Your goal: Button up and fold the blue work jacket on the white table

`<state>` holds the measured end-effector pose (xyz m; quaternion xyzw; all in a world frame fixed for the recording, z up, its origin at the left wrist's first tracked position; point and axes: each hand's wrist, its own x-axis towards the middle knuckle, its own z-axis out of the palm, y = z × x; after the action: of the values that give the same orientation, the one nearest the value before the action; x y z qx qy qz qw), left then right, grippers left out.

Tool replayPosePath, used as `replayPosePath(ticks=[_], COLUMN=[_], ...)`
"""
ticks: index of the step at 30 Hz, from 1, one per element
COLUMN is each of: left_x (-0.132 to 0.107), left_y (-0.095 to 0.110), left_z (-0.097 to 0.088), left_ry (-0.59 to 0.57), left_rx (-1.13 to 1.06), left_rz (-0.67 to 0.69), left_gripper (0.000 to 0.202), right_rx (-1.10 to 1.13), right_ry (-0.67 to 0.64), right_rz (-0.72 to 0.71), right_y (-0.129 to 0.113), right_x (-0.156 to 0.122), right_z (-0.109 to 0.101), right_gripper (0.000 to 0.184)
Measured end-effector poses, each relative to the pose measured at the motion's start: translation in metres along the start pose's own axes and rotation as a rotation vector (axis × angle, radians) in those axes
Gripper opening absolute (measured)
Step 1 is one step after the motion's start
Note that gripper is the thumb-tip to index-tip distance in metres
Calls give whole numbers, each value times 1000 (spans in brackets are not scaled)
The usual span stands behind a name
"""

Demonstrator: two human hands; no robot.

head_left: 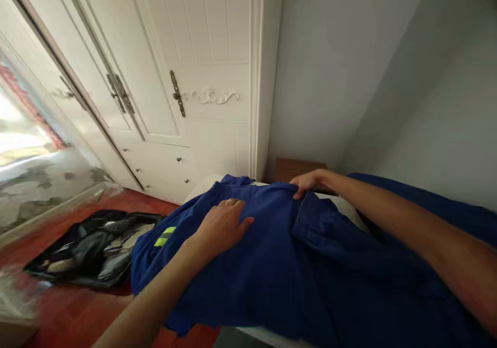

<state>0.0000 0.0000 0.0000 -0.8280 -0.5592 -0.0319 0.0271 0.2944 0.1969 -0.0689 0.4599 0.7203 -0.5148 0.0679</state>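
Note:
A blue work garment (267, 255) with a yellow-and-grey reflective patch (165, 236) lies spread over a pale padded surface (347, 211). On its left part rests my left hand (225, 221), palm down, fingers stretched and thumb apart; a ring shows on one finger. At the far edge, my right hand (306, 182) pinches the cloth between thumb and fingers. Just below it, a flap with a gathered, elastic-looking band (310, 229) is folded over. Whether the garment is a jacket or a coverall, I cannot tell.
A white wardrobe (217, 42) with metal handles stands ahead, beside a grey wall (330, 68). On the red floor (77, 317) at left lies an open black suitcase (93, 249) with clothes inside. A brown wooden piece (287, 168) stands behind the padded surface. More dark blue fabric (438, 203) lies right.

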Motion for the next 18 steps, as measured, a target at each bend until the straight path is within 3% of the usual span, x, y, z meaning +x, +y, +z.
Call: replayPosePath(ticks=[5, 8, 11, 13, 16, 18], left_x=[44, 68, 77, 76, 72, 70], left_y=[34, 33, 24, 19, 16, 17], left_z=[14, 44, 76, 92, 105, 108], left_ry=[19, -39, -68, -21, 71, 107], left_rx=[-4, 7, -9, -20, -9, 9], left_rz=[207, 209, 167, 161, 168, 170], left_gripper=[50, 60, 70, 72, 73, 74], right_rx=[33, 45, 54, 13, -256, -383], right_ry=[89, 281, 516, 584, 482, 473], right_rz=[-31, -82, -130, -147, -155, -131], right_y=[-4, -11, -13, -8, 4, 11], right_x=[2, -18, -59, -93, -136, -151], right_z=[20, 24, 40, 66, 122, 152], right_gripper=[84, 81, 92, 110, 138, 140])
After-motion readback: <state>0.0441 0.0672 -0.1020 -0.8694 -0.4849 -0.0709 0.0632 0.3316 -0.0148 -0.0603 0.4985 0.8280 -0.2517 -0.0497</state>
